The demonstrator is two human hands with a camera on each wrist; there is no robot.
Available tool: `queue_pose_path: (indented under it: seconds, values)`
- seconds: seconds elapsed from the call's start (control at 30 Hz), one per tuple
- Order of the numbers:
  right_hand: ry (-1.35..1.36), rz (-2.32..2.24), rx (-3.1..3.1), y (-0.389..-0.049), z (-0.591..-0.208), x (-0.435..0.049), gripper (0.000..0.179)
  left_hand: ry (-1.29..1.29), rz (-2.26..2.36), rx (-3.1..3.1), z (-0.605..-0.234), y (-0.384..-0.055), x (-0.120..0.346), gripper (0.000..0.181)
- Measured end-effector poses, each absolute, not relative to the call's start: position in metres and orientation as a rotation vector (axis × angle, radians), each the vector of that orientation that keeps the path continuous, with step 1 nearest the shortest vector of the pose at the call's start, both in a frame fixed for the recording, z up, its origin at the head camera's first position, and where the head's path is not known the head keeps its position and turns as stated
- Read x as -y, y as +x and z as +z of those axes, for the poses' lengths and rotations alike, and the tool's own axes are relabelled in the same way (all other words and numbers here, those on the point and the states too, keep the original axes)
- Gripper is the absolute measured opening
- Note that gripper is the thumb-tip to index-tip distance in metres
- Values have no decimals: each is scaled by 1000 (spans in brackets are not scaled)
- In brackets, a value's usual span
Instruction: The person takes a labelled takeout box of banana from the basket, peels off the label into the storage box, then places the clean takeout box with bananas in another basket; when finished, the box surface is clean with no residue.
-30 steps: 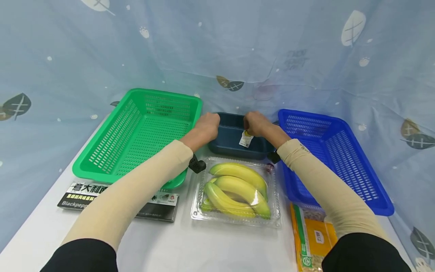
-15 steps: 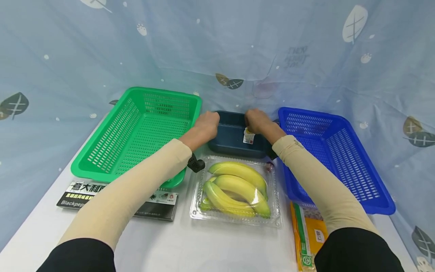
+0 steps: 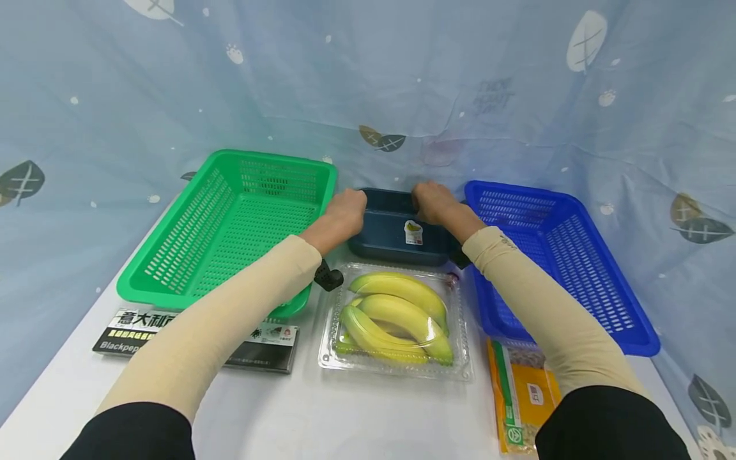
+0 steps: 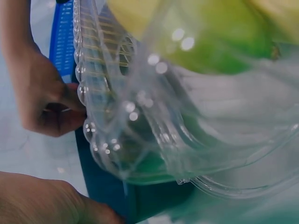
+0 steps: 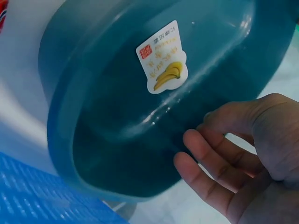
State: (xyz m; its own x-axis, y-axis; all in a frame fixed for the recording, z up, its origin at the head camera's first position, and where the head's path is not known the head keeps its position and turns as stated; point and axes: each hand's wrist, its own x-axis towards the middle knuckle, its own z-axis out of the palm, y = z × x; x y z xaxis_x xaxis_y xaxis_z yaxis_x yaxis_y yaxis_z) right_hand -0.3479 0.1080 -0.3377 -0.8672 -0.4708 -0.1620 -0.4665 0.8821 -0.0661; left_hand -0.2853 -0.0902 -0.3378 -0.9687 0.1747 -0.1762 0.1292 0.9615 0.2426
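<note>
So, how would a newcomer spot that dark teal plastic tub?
On the white table, look to the back, between the bright green slotted plastic basket and the deep blue slotted plastic basket. The oblong dark teal plastic tub is just beyond the clear plastic box of yellow bananas. Unlike both baskets, it has solid, smooth walls, and a white label with a banana picture shows inside.

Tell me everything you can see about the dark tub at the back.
The tub is dark blue in the head view, teal in the right wrist view, with rounded corners and shiny walls that look like plastic. It sits open side up between the green basket and the blue basket, behind the banana box. A white label with a banana picture lies inside. The left hand is at its left end, the right hand at its back edge; whether they grip it is unclear.
</note>
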Motion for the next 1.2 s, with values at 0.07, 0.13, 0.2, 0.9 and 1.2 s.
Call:
queue_pose_path:
  seconds: [0.07, 0.13, 0.2, 0.9, 1.2]
  values:
    - [-730, -32, -2880, -346, -335, -109, 14, 229, 339, -2914, -339, -286, 91, 9]
    - [-729, -26, -2886, -345, -333, -109, 14, 227, 343, -2911, -339, -288, 92, 10]
    - [-730, -30, -2890, -343, -330, -110, 15, 221, 343, -2910, -339, -289, 93, 10]
    - [-869, -237, -2909, -300, -310, -132, 19, 210, 366, -2914, -338, -286, 95, 9]
    - [-837, -273, -2950, -277, -302, -150, 16, 284, 393, -2858, -333, -278, 99, 3]
